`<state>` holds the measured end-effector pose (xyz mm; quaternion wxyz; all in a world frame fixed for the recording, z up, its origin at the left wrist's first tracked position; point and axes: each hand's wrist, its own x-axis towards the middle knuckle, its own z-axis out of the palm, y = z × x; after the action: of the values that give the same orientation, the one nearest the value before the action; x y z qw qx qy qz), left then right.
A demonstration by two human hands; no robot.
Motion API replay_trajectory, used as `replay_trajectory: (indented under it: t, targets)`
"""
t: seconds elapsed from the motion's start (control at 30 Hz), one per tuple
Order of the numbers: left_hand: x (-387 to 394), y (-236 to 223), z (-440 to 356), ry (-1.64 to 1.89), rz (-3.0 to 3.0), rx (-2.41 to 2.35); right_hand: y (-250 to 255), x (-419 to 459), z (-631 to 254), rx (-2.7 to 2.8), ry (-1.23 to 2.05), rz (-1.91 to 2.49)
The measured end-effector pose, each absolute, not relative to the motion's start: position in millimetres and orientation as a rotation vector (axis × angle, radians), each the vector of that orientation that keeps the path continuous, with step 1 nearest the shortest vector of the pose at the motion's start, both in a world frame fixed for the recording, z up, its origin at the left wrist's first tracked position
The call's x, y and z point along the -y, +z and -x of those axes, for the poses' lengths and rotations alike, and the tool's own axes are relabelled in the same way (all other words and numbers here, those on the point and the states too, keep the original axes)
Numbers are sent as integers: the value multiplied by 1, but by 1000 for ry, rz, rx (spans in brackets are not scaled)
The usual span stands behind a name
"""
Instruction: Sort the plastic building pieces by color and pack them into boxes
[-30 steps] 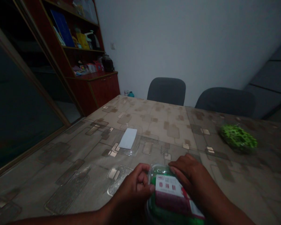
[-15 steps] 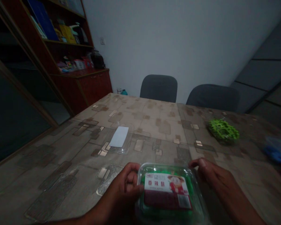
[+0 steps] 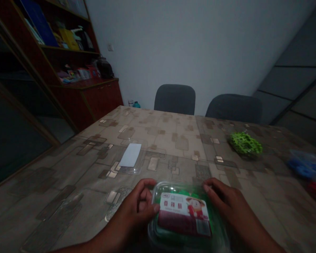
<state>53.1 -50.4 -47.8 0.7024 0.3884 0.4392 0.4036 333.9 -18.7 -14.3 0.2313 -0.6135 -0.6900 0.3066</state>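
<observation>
A clear plastic clamshell box [image 3: 183, 214] with green contents and a white and dark red label lies on the patterned table [image 3: 173, 140] just in front of me. My left hand [image 3: 138, 207] grips its left edge, fingers curled and thumb pressed on the lid. My right hand [image 3: 226, 207] rests on the box's right side, fingers curved over the far right corner.
An empty clear box with a white label [image 3: 130, 156] lies left of centre. A green lattice object [image 3: 245, 143] sits at the right, blue and red items [image 3: 304, 168] at the far right edge. Two grey chairs [image 3: 175, 99] stand behind the table, a wooden shelf unit [image 3: 76, 63] at left.
The box has turned square to me and sits flatter on the table. My right hand went from the lid out to the right edge, then back onto the right corner. The view shifted right.
</observation>
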Motion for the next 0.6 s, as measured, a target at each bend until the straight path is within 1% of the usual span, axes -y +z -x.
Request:
replay_trajectory:
  t: [0.17,0.27,0.43,0.6]
  targets:
    - [55,-50,-58,916,-792,-902,-17,16,-332,1836,875,1635]
    - [53,-47,-57,901,-821,-926,-16,15,-332,1793,927,1611]
    - [49,-43,-57,919,-840,-888,-17,11,-329,1711,924,1609]
    - [47,-44,-61,940,-823,-827,-21,10,-323,1537,1068,1540]
